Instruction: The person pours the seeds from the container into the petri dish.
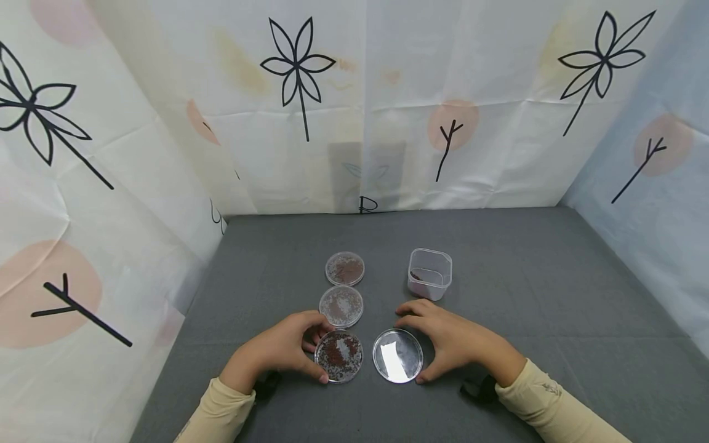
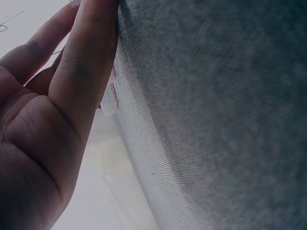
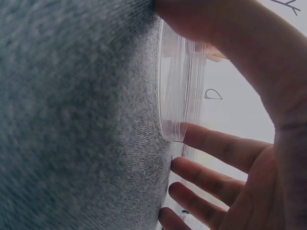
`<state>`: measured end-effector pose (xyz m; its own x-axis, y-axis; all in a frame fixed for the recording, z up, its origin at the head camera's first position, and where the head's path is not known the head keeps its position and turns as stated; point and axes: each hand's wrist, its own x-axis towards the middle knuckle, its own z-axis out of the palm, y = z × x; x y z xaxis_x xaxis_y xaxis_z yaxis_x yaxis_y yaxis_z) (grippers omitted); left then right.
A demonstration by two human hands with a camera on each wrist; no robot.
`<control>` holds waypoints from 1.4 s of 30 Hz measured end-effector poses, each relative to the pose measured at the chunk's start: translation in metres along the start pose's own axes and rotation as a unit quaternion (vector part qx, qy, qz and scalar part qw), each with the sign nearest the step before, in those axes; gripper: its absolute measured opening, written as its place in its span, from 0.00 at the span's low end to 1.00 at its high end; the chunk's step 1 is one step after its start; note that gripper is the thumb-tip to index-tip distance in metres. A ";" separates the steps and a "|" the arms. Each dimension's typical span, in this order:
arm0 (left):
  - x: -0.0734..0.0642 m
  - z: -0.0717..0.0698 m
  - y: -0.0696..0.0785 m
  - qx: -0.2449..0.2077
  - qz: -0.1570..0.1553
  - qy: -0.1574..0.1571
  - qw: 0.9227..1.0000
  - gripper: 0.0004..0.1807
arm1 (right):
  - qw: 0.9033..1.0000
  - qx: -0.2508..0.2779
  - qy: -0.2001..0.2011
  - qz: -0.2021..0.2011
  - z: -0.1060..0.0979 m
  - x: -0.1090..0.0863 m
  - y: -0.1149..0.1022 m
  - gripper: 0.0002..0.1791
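Note:
In the head view my left hand [image 1: 293, 346] holds the left rim of a round, clear petri dish with dark reddish-brown bits [image 1: 339, 357], thumb at the near edge and fingers at the far edge. To its right is an empty-looking clear petri dish [image 1: 397, 355]. My right hand [image 1: 451, 337] spans that one's right side, thumb low and index finger at the far edge. The right wrist view shows the clear dish's side wall [image 3: 173, 81] between thumb and index finger, the other fingers spread. The left wrist view mostly shows my left palm and fingers [image 2: 57, 96].
Two more round dishes with brownish contents, one nearer [image 1: 341, 306] and one farther [image 1: 344, 269], line up behind the left dish. An open clear plastic tub [image 1: 430, 274] with some brown material stands behind my right hand. Patterned cloth walls [image 1: 388, 74] surround the grey tabletop [image 1: 277, 258].

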<state>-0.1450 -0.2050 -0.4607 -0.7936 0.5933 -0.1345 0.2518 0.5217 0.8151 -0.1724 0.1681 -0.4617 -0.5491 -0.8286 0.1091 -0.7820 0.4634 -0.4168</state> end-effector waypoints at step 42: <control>0.000 -0.002 0.001 0.006 -0.007 -0.009 1.000 0.38 | 0.987 0.123 0.013 -0.102 0.014 0.046 -0.048 0.50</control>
<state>-0.1463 -0.2056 -0.4590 -0.7867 0.5970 -0.1571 0.2467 0.5373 0.8065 -0.1554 0.1034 -0.4493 -0.3970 -0.8873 0.2349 -0.7833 0.1941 -0.5906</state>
